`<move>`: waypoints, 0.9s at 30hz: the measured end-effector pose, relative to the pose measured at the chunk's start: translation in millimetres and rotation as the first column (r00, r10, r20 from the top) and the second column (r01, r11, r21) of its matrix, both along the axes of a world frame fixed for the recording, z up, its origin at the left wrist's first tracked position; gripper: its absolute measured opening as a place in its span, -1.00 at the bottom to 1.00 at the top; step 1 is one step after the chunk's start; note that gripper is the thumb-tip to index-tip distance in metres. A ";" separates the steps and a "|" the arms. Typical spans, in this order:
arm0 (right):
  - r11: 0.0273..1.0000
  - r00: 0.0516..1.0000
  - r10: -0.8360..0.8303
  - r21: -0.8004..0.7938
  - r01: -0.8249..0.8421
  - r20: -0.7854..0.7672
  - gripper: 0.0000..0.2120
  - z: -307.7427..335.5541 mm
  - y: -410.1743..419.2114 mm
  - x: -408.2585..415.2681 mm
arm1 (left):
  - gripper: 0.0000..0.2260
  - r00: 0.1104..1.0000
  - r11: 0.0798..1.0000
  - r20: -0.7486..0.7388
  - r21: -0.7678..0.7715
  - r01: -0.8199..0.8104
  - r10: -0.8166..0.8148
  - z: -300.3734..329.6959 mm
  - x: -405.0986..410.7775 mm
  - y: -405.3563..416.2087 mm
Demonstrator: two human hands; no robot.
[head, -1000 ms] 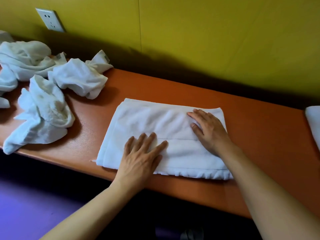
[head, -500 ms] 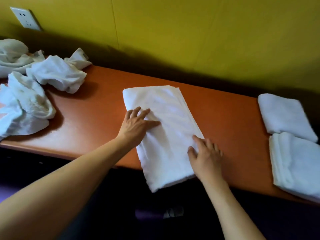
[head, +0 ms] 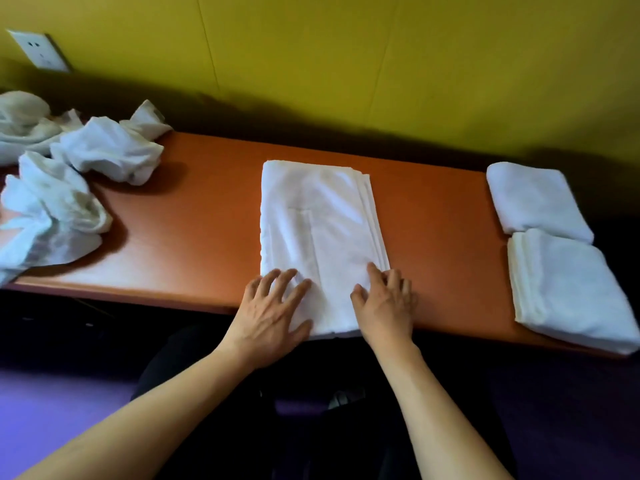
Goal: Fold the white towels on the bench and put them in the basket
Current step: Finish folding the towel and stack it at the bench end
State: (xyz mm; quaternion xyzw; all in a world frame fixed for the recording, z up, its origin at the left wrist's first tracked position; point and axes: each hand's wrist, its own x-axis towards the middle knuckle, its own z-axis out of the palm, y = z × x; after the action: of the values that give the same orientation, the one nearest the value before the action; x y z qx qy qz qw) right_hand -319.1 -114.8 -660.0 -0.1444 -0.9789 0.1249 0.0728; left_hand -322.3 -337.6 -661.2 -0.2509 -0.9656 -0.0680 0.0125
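A white towel (head: 322,233), folded into a long narrow rectangle, lies across the orange bench (head: 194,230) with its near end at the front edge. My left hand (head: 273,310) rests on its near left corner, thumb at the towel's front edge. My right hand (head: 386,303) lies flat on its near right corner, fingers spread. Several crumpled white towels (head: 107,150) are heaped at the bench's left end. Two folded towels sit at the right end, one at the back (head: 536,199) and one nearer (head: 568,289). No basket is in view.
A yellow wall runs behind the bench, with a white socket (head: 40,51) at upper left. Below the bench edge the space is dark, and purple floor (head: 52,410) shows at lower left. Bare orange surface separates the middle towel from both piles.
The towel was turned from lying sideways to pointing away from me and straightened square to the edge. Both hands slid down to its near corners. The view shifted right, showing the folded towels.
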 end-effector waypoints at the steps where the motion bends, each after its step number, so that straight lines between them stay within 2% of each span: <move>1: 1.000 1.000 0.001 -0.003 -0.001 0.005 -0.50 0.4 0.5 0.4 | -0.18 0.998 0.999 0.052 -0.041 0.021 -0.019 0.1 7.5 -1.5; 3: 1.000 0.999 0.001 0.003 -0.001 0.051 -0.49 2.9 0.5 1.2 | 0.06 0.993 0.986 0.104 -0.152 0.063 -0.048 -1.4 17.0 -3.2; 5: 1.000 0.998 0.003 -0.019 -0.002 0.066 -0.47 4.3 0.5 6.0 | 0.06 0.993 0.985 0.112 -0.161 0.060 -0.042 -1.9 21.5 -4.3; 8: 0.986 0.995 0.095 -0.141 -0.092 0.013 -0.47 6.2 6.3 20.6 | -0.09 0.990 1.000 0.142 -0.011 0.010 -0.009 0.1 20.4 -12.6; 10: 0.962 0.975 0.222 -0.165 -0.218 0.003 -0.45 7.1 15.3 35.5 | -0.29 0.991 0.996 0.131 0.083 0.026 -0.036 4.2 20.9 -16.9; 12: 0.916 0.922 0.383 -0.154 -0.370 0.065 -0.31 10.5 23.0 53.6 | -0.52 0.997 0.981 0.068 0.191 0.018 -0.031 12.4 25.0 -18.3; 14: 0.874 0.863 0.484 -0.135 -0.467 0.145 -0.21 10.4 27.6 66.2 | -0.66 0.998 0.968 0.058 0.251 -0.026 0.011 23.7 27.7 -20.6; 15: 0.865 0.853 0.502 -0.108 -0.491 0.141 -0.24 9.7 29.2 70.0 | -0.70 0.998 0.965 0.064 0.261 -0.039 0.022 29.9 29.9 -22.3; 17: 0.868 0.874 0.486 -0.114 -0.483 0.001 -0.38 14.2 30.8 71.4 | -0.77 0.996 0.954 0.088 0.298 -0.037 0.012 41.4 35.7 -26.9; 19: 0.873 0.912 0.379 -0.264 -0.409 -0.158 -0.55 29.0 32.3 73.2 | -0.86 0.989 0.922 0.142 0.376 -0.089 0.038 57.9 44.6 -32.0; 21: 0.823 0.951 0.275 -0.476 -0.310 -0.145 -0.72 48.5 34.1 79.1 | -0.92 0.966 0.859 0.235 0.467 -0.211 0.109 74.3 54.0 -39.1; 23: 0.692 0.966 0.250 -0.686 -0.223 -0.061 -0.77 63.5 35.0 87.6 | -0.92 0.941 0.765 0.312 0.573 -0.295 0.129 84.0 62.2 -46.1; 25: 0.560 0.965 0.239 -0.797 -0.225 -0.105 -0.78 72.4 33.0 94.6 | -0.92 0.925 0.663 0.360 0.663 -0.347 0.124 91.9 65.9 -49.7; 27: 0.478 0.977 0.145 -0.854 -0.205 -0.154 -0.80 74.8 30.5 97.1 | -0.82 0.896 0.555 0.440 0.729 -0.400 0.067 99.7 67.0 -51.3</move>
State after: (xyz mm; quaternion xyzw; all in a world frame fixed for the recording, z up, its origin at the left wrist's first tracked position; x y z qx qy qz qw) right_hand -222.0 -84.3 -585.2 -0.0568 -0.7911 0.6090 0.0068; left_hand -255.3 -388.9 -561.5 -0.0675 -0.8382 -0.5394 -0.0444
